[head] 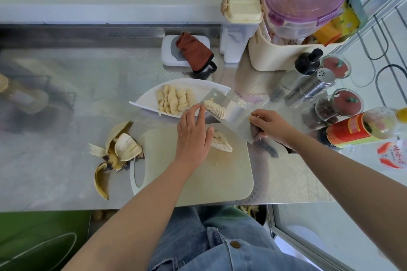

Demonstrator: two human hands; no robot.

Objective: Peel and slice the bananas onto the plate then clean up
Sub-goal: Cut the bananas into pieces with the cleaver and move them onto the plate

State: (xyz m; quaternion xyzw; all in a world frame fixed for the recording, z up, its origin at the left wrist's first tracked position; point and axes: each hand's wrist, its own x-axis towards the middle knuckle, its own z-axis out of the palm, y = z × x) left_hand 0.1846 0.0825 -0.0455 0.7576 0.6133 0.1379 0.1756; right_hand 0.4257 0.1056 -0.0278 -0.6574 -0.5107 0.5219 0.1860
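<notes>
My right hand (pixel 267 124) grips the handle of a broad cleaver (pixel 234 113), held flat above the gap between board and plate. A row of banana slices (pixel 214 109) lies on the blade. My left hand (pixel 192 136) hovers with straight fingers, its fingertips touching the near end of that row. The white plate (pixel 144 100) behind holds several rows of sliced banana (pixel 175 100). More cut banana (pixel 221 144) lies on the pale cutting board (pixel 198 182), partly hidden by my left hand. Banana peels (pixel 116 152) lie left of the board.
The steel counter (pixel 61 130) carries a white box with a brown cloth (pixel 193 51) behind the plate. At the right stand a beige caddy (pixel 284 55), shakers (pixel 312 84), jars and a red-labelled bottle (pixel 352 130). The counter's front edge runs just below the board.
</notes>
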